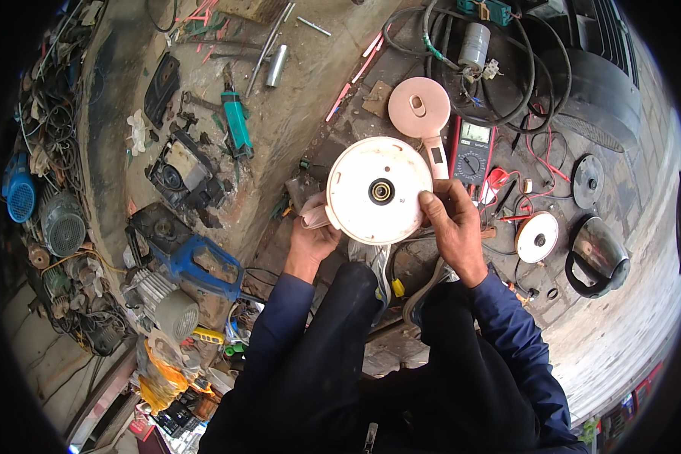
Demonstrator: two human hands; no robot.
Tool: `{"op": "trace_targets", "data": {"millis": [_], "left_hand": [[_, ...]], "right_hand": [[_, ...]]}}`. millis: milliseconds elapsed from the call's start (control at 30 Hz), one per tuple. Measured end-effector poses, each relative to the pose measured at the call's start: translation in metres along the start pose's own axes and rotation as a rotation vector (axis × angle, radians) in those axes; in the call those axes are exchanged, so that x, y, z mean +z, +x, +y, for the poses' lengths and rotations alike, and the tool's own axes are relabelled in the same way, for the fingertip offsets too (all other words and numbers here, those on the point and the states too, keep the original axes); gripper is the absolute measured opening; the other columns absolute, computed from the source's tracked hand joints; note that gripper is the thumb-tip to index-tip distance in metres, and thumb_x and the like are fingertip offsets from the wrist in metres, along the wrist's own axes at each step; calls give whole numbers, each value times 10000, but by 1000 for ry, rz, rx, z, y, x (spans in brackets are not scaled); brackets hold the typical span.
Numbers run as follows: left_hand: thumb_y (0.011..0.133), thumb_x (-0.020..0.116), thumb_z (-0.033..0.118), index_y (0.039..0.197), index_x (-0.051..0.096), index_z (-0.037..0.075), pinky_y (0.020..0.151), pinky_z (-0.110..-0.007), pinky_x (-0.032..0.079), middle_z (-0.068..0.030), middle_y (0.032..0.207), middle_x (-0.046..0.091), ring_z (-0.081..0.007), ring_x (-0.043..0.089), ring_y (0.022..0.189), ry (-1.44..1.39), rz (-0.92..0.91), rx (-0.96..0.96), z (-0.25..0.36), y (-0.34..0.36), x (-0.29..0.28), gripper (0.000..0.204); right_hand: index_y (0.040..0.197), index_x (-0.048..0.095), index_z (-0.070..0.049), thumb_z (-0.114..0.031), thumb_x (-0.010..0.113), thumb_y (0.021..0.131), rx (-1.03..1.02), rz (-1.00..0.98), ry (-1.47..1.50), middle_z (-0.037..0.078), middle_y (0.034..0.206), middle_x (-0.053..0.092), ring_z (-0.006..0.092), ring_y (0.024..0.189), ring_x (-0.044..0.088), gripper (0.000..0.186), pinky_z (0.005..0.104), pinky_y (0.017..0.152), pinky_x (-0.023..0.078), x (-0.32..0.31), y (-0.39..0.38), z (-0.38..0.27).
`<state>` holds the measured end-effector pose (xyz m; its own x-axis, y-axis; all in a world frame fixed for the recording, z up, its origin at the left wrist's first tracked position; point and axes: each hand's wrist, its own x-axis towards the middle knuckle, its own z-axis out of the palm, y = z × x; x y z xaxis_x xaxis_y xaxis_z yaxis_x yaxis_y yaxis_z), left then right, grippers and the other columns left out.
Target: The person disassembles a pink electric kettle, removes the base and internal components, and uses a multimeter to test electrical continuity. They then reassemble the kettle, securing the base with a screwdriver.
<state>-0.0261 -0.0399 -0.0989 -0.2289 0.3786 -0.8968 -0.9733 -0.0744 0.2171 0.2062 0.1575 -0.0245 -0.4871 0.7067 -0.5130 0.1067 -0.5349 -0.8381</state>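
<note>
I hold a round white appliance body, like a kettle seen from underneath, its disc face up with a central connector. My left hand grips its pink spout-like part at the lower left; my right hand is closed on its right edge, thumb on the rim. Just behind it lie a pink lid with a handle piece and a red-and-black multimeter with leads. To the right are a white round power base, a dark disc and a black-and-silver kettle.
On the left are a blue tool housing, motors, a green tool, dismantled black parts and heaped wires. A metal cylinder lies above. Coiled cables with a capacitor and a large black machine are at upper right.
</note>
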Motion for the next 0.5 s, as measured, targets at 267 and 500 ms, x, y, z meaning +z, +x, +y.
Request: {"op": "trace_targets", "data": {"millis": [267, 500], "left_hand": [[1119, 438, 268, 1400, 625, 40, 900, -441, 685, -139, 1322, 734, -271, 759, 1135, 161, 6, 49, -4, 1, -5, 407], [1155, 407, 429, 1513, 535, 39, 1133, -499, 484, -160, 1501, 597, -297, 609, 1357, 558, 514, 271, 4, -33, 2, 545]], "right_hand": [[1218, 635, 38, -159, 727, 1061, -1, 13, -28, 58, 961, 718, 96, 856, 660, 268, 273, 752, 557, 16, -7, 4], [1223, 619, 54, -149, 720, 1059, -32, 50, -82, 67, 915, 712, 97, 819, 665, 280, 274, 713, 567, 24, -13, 7]]}}
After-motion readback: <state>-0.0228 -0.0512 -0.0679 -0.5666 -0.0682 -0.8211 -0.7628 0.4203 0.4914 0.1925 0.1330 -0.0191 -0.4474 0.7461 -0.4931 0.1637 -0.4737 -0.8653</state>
